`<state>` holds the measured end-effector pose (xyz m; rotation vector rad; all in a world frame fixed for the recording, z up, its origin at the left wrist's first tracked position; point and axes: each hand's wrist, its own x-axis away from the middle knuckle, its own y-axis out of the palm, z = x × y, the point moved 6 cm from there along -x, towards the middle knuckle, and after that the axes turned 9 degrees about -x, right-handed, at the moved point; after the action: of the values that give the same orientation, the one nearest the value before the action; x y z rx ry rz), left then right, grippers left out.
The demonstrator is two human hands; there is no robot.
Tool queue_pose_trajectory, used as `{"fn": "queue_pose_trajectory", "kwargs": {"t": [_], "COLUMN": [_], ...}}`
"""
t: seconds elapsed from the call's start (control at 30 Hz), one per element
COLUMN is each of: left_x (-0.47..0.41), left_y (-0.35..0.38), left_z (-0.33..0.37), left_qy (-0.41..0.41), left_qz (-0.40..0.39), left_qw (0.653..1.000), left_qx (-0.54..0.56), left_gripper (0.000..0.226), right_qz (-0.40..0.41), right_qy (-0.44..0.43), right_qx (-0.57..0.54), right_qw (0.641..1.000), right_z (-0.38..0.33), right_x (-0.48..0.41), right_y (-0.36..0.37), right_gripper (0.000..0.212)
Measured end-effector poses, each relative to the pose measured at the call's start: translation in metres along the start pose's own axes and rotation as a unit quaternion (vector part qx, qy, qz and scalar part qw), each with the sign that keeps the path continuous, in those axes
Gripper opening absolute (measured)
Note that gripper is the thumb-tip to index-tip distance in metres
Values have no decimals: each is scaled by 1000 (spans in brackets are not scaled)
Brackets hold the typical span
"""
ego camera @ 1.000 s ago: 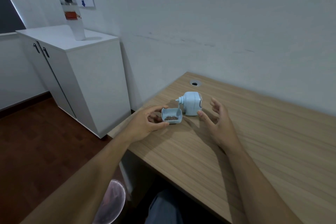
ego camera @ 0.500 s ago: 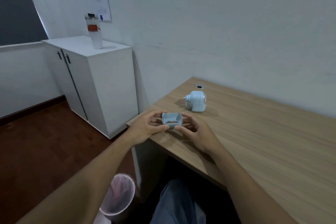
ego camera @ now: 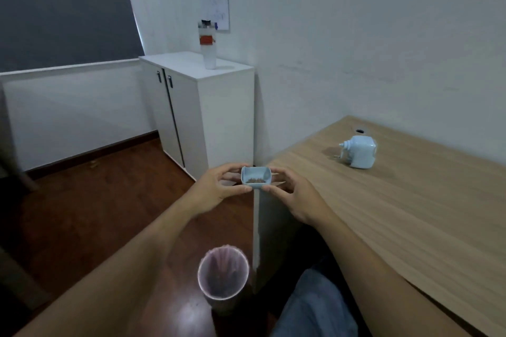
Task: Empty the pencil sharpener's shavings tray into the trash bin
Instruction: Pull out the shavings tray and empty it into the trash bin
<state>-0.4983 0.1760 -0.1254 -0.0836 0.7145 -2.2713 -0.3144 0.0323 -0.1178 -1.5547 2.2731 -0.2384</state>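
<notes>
The small pale-blue shavings tray (ego camera: 256, 177) is held level in the air just past the desk's left corner, with brown shavings in its bottom. My left hand (ego camera: 216, 190) pinches its left side and my right hand (ego camera: 294, 197) pinches its right side. The pale-blue pencil sharpener (ego camera: 360, 152) stands on the wooden desk (ego camera: 397, 213), well to the right of the tray. The trash bin (ego camera: 223, 272), lined with a pinkish bag, stands on the floor below and slightly left of the tray.
A white cabinet (ego camera: 216, 107) stands against the wall to the left of the desk, with a tall bottle (ego camera: 208, 46) on top. Dark wooden floor (ego camera: 95, 200) spreads to the left. My knee in blue trousers (ego camera: 315, 306) is beside the bin.
The tray was lifted off the desk beside the sharpener and carried left past the desk corner. My right hand joined the left on it. The bin has come fully into view.
</notes>
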Motion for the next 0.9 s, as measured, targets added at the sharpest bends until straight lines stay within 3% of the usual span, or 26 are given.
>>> {"fn": "queue_pose_trajectory", "kwargs": {"t": [0.17,0.4,0.9], "left_x": [18,48,74], "left_y": [-43,-77,-22], "left_z": [-35,-87,-240], "left_qy": [-31,-78,-217], "left_qz": [38,81,43], "left_qw": [999,993,975], "left_qx": [8,-42,27], "left_gripper": [60,63,63], "right_qz": [-40,-99,-169], "right_qy": [-23,20,163], "right_qx": [-9,6,-63], "right_qw": [999,995,970], "right_z": [5,19,145], "right_x": [-31,-49,-41], "right_y": [56,126,205], "right_gripper": [46,53,51]}}
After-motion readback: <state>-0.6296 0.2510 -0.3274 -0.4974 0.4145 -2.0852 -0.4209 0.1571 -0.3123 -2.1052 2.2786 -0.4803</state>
